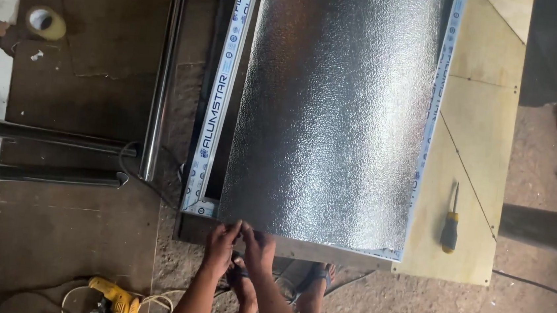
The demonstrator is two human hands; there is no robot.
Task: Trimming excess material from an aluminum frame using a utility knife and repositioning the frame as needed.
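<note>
Head view: both hands, left hand (220, 243) and right hand (258, 247), pinch the near corner of the embossed metal sheet (335, 114), which bows over the frame (220, 99) on the worktop (473, 165), seemingly to seat its edge.

embossed silver metal sheet (335, 108), bowed, on frame

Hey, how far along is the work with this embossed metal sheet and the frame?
Done: the embossed aluminium sheet already lies over most of the film-wrapped frame. In hand: the left hand and right hand pinch the sheet's near-left corner at the frame's edge. Left: the frame's left side is uncovered beside the sheet, and the screwdriver and yellow drill lie untouched.
</note>
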